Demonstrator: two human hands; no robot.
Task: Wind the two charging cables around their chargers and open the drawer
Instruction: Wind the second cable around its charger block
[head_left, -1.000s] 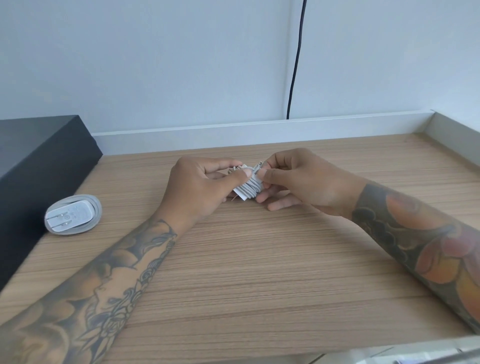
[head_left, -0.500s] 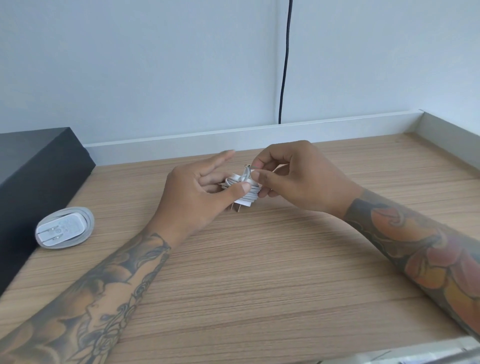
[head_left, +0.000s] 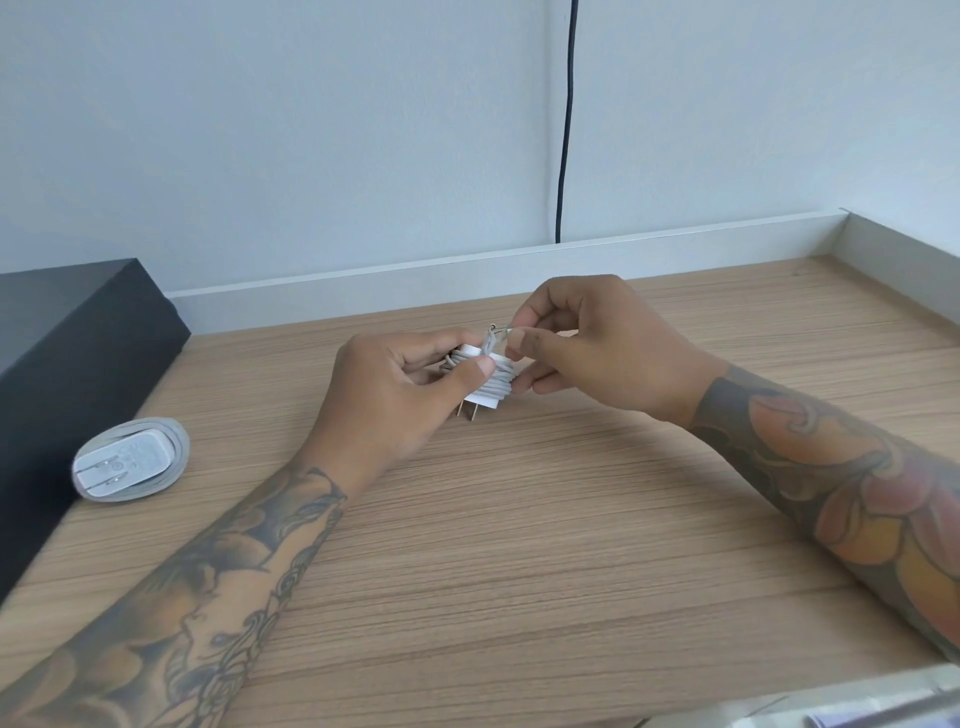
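Left hand closed again on charger — right hand pinches cable.

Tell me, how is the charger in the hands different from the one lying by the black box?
The held charger is up off the desk, gripped by the left hand; the lying charger rests flat on the desk, untouched.
The held charger's cable end is loose, pinched by the right hand; the lying charger's cable forms a finished ring around it.
Both are white with metal prongs.
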